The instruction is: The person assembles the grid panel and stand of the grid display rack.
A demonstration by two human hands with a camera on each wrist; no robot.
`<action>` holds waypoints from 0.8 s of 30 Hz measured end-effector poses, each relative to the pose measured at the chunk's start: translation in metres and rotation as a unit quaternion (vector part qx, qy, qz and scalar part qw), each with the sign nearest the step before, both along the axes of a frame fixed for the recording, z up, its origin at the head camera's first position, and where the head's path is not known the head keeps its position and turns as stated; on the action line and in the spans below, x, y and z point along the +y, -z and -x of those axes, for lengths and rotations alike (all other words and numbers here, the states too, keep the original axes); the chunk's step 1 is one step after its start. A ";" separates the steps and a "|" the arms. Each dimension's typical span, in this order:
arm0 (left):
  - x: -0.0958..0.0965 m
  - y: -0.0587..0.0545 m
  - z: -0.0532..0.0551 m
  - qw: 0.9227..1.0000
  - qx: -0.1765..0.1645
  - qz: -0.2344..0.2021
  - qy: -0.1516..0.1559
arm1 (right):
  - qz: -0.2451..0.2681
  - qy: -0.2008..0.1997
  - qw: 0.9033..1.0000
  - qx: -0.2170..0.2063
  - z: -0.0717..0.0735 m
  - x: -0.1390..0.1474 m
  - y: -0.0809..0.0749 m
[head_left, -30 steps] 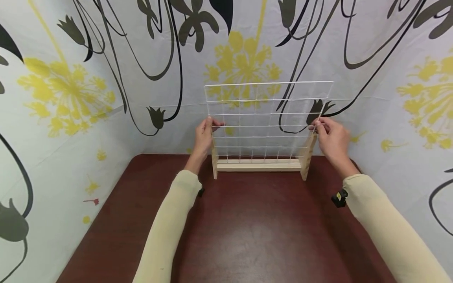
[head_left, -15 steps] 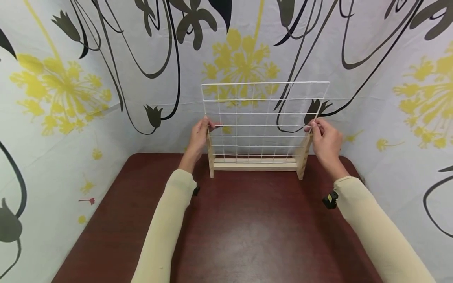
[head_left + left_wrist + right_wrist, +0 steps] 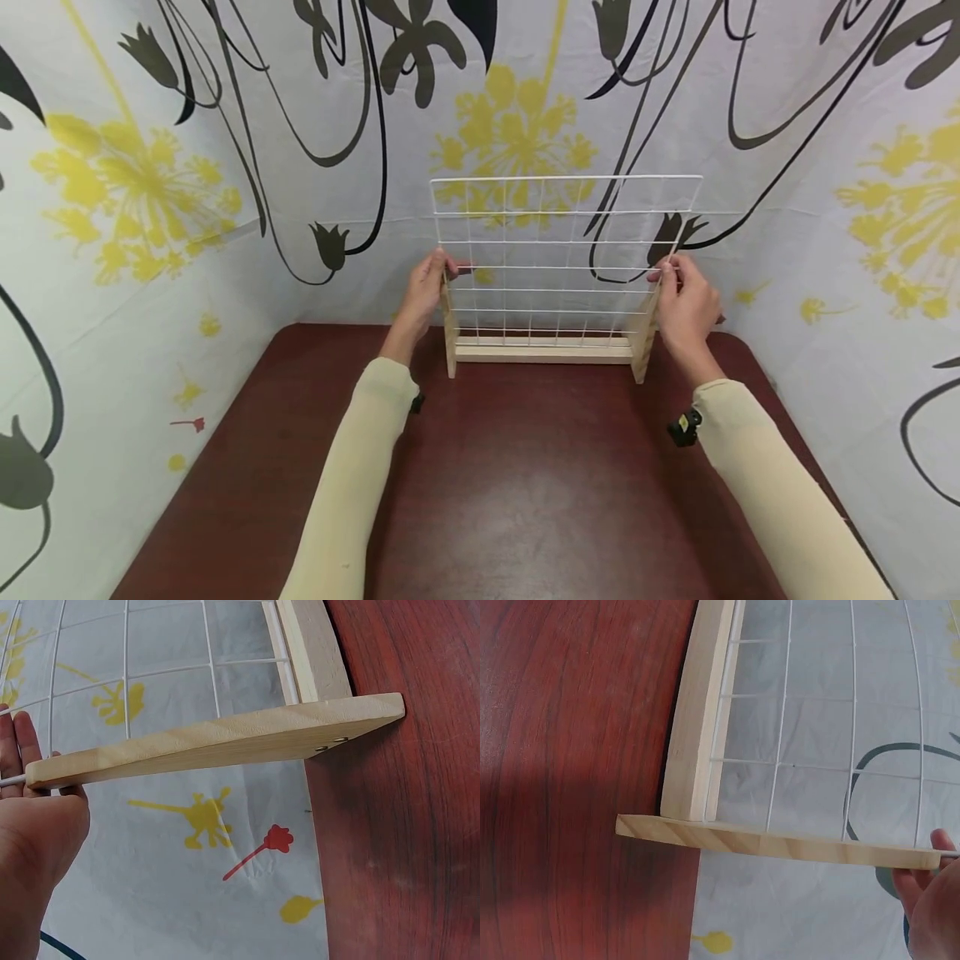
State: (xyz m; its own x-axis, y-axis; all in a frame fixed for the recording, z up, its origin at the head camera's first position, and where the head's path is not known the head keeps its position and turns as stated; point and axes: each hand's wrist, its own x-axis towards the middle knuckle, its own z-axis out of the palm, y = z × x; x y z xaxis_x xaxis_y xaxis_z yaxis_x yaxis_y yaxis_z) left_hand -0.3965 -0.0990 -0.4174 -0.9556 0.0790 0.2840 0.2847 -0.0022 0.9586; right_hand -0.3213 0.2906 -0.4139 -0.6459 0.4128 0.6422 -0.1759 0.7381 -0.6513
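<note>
A white wire grid (image 3: 557, 268) stands upright in a pale wooden stand (image 3: 543, 355) at the back of the table. My left hand (image 3: 423, 292) grips the grid's left side wire at the top of the left wooden side piece (image 3: 217, 739), fingers reaching behind the grid. On the other side my right hand (image 3: 686, 304) pinches the right side wire just above the right wooden side piece (image 3: 780, 844). The grid's lower edge lies along the stand's crossbar (image 3: 697, 712). Two screw heads (image 3: 330, 744) show on the left side piece's outer face.
The dark red-brown table (image 3: 555, 483) stretches from the stand toward me. Patterned fabric (image 3: 360, 183) with grey and yellow flowers hangs close behind the stand and along both sides of the table.
My right forearm and wrist have shifted a little to the left and inward. Both hands keep their hold on the grid's sides, and the stand stays in place.
</note>
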 end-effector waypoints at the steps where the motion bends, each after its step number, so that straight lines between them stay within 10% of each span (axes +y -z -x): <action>1: -0.001 0.000 0.000 1.000 -0.001 -0.002 0.001 | 0.000 0.000 1.000 0.003 0.001 -0.001 0.001; 15: -0.005 0.004 -0.004 0.999 0.007 -0.032 -0.010 | 0.014 -0.001 1.000 -0.025 0.005 -0.005 0.005; 24: -0.004 0.012 -0.012 1.000 0.021 -0.019 -0.001 | 0.112 -0.121 0.985 -0.051 -0.004 0.007 0.007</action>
